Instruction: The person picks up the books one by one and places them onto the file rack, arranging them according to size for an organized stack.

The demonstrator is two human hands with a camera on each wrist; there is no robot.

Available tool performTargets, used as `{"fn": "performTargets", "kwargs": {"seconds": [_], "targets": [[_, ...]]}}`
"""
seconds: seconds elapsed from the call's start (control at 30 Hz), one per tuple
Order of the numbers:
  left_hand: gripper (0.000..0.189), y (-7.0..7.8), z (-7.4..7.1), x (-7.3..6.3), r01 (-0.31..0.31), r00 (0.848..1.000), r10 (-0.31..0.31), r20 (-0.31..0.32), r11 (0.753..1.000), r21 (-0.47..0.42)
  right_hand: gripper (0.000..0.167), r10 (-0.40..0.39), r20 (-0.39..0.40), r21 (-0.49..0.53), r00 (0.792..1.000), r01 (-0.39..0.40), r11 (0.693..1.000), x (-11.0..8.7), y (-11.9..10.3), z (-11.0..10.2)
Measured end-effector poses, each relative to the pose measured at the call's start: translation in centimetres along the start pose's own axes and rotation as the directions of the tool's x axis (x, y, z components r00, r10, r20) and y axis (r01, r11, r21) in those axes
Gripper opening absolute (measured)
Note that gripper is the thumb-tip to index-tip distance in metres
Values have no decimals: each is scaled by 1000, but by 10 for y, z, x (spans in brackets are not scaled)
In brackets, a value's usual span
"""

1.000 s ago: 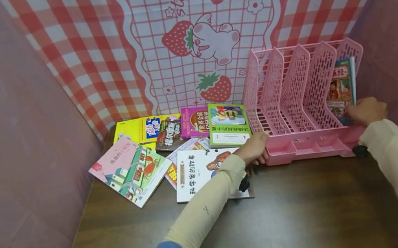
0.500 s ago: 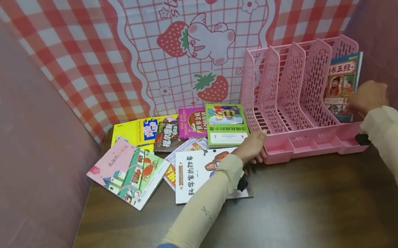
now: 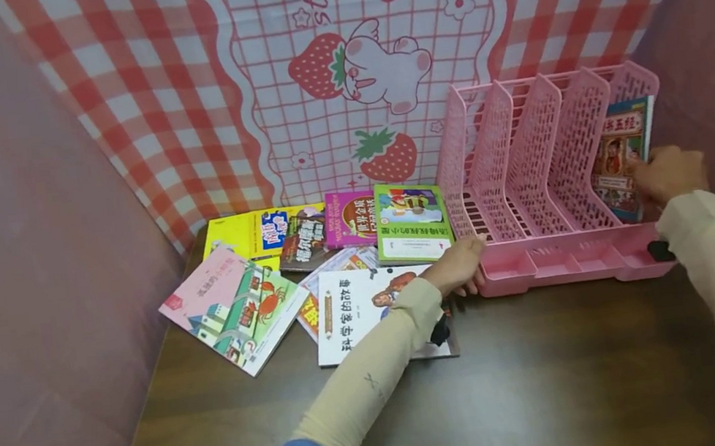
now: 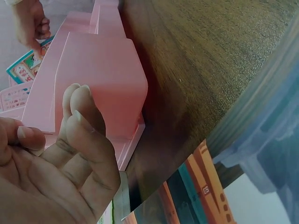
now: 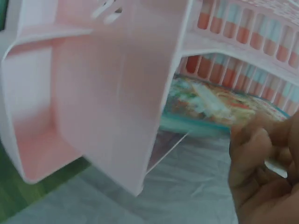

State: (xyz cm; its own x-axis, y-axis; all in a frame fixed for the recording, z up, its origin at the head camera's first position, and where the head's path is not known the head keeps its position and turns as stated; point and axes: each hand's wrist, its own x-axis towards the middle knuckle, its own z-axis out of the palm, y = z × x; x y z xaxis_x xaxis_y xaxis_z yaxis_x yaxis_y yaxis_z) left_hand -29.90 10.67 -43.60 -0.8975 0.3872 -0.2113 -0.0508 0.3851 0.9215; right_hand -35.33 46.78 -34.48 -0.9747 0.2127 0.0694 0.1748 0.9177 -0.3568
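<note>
A pink desktop book rack (image 3: 550,260) with upright perforated dividers stands at the table's back right. My left hand (image 3: 458,267) holds its front left corner; in the left wrist view, that hand's curved fingers (image 4: 86,126) lie against the rack's end wall. A thin picture book (image 3: 618,156) with a teal and red cover stands in the rightmost slot, tilted to the right. My right hand (image 3: 673,176) pinches the book's near right edge. Its thumb and bent fingers (image 5: 254,144) meet at the book's corner in the right wrist view, where the book is blurred.
Left of the rack lie several books: a white one (image 3: 347,309) partly under my left forearm, a green one (image 3: 413,217), a purple one (image 3: 350,216), a dark one (image 3: 303,244), a yellow one (image 3: 229,234) and a pink one (image 3: 230,304). A checked cloth (image 3: 186,110) hangs behind.
My right hand has moved up and a little right along the book, and the book now leans further right in its slot. My left hand keeps its place on the rack.
</note>
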Motion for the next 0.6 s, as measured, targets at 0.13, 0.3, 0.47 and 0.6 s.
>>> {"fn": "performTargets", "kwargs": {"seconds": [0.13, 0.3, 0.47, 0.6], "targets": [[37, 0, 2, -2, 1, 1000, -1, 21, 1000, 13, 53, 60, -46, -8, 997, -60, 998, -2, 1, 6], [41, -2, 2, -2, 12, 1000, -12, 13, 1000, -10, 63, 46, -156, -34, 987, -51, 998, -7, -3, 15], [42, -1, -1, -2, -1, 1000, 1, 17, 1000, -19, 60, -11, -284, -50, 959, -3, 999, -5, -12, 18], [39, 1, -6, -1, -4, 1000, 4, -3, 1000, -26, 57, 53, -264, 53, 963, -41, 998, 3, -19, 24]]}}
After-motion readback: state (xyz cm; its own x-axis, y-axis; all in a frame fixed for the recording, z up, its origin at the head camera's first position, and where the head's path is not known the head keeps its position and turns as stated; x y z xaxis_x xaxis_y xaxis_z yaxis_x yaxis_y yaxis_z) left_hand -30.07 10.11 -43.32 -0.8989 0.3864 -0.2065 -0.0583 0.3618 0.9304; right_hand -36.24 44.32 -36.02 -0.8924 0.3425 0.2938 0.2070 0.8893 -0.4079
